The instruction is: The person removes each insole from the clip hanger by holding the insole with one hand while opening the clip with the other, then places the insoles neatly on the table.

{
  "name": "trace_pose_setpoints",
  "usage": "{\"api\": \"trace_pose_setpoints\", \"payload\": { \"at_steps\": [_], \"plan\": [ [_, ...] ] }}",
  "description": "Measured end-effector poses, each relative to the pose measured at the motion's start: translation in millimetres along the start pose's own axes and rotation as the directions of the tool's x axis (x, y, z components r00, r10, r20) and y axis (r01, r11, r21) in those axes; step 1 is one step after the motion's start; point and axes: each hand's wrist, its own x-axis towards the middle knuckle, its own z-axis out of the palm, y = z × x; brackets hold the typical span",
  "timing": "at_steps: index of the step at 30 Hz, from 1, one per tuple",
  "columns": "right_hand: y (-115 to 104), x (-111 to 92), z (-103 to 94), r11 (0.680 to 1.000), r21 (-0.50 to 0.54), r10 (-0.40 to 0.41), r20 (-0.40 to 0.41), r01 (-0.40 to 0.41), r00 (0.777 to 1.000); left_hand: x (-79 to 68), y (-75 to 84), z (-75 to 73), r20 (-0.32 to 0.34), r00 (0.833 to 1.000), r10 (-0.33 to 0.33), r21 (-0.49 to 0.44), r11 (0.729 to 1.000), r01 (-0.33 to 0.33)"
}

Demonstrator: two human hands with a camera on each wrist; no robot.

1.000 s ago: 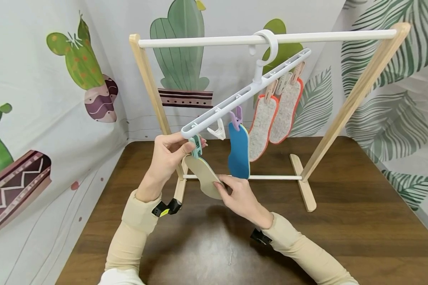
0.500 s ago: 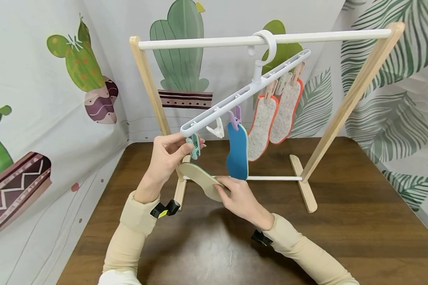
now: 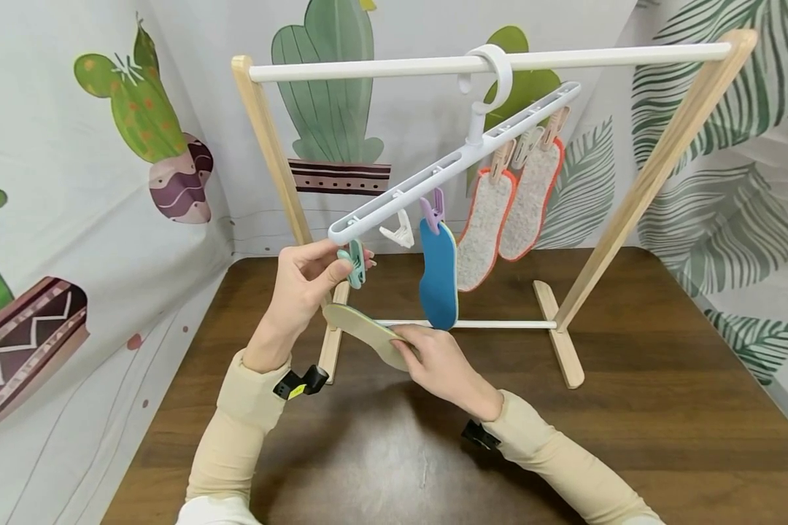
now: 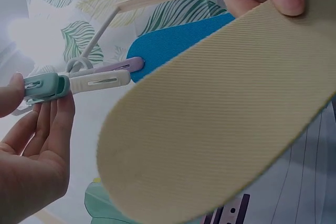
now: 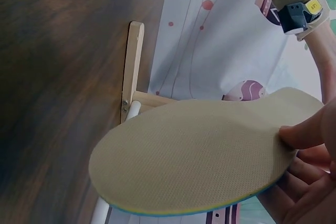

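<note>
My left hand (image 3: 302, 288) pinches a mint-green clothespin (image 3: 356, 264) at the near left end of the white hanger (image 3: 427, 173). Lower down, my right hand (image 3: 443, 364) grips a beige insole (image 3: 361, 332) by one end, thumb on its beige face. That insole is apart from the green clothespin; a thin blue and yellow edge shows along it in the right wrist view. A blue insole (image 3: 438, 277) hangs from a purple clothespin (image 3: 436, 208). Between the green and purple ones hangs a white clothespin (image 3: 399, 232) holding nothing.
Two grey insoles with orange edges (image 3: 489, 226) hang farther along the hanger from pale pink clothespins (image 3: 502, 159). The hanger hooks over the white rail (image 3: 368, 68) of a wooden stand (image 3: 657, 182) on a brown table (image 3: 630, 437). A patterned cloth (image 3: 190, 44) is behind.
The beige insole has come away from the green clothespin, its far end dropping down and left in my right hand. My left hand still pinches the clothespin.
</note>
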Motion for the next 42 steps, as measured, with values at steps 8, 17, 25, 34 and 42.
{"api": "trace_pose_setpoints", "payload": {
  "at_steps": [8, 17, 25, 34, 42],
  "plan": [
    [-0.9, -1.5, 1.1, 0.998, -0.066, 0.001, 0.083, 0.004, 0.997, -0.7, 1.2, 0.1, 0.010, 1.000, -0.005, 0.011, 1.000, 0.005],
    [-2.1, -1.6, 2.8, 0.997, -0.080, 0.023, 0.155, -0.011, 0.988, -2.2, 2.8, -0.9, 0.010, 1.000, -0.019, 0.050, 0.999, 0.019],
    [-2.1, -2.1, 5.0, 0.995, -0.089, 0.052, 0.197, -0.035, 0.979, -2.7, 2.7, -1.9, 0.010, 0.999, -0.034, 0.046, 0.998, 0.033],
    [0.3, -3.6, 5.9, 0.989, -0.146, 0.070, 0.237, -0.035, 0.969, -1.0, -2.2, -1.1, 0.016, 1.000, -0.021, 0.076, 0.997, 0.020],
    [2.2, -4.8, 4.9, 0.978, -0.197, 0.127, 0.293, -0.070, 0.947, -1.8, -5.0, -1.6, 0.002, 0.999, -0.036, 0.065, 0.997, 0.036]
  ]
}}
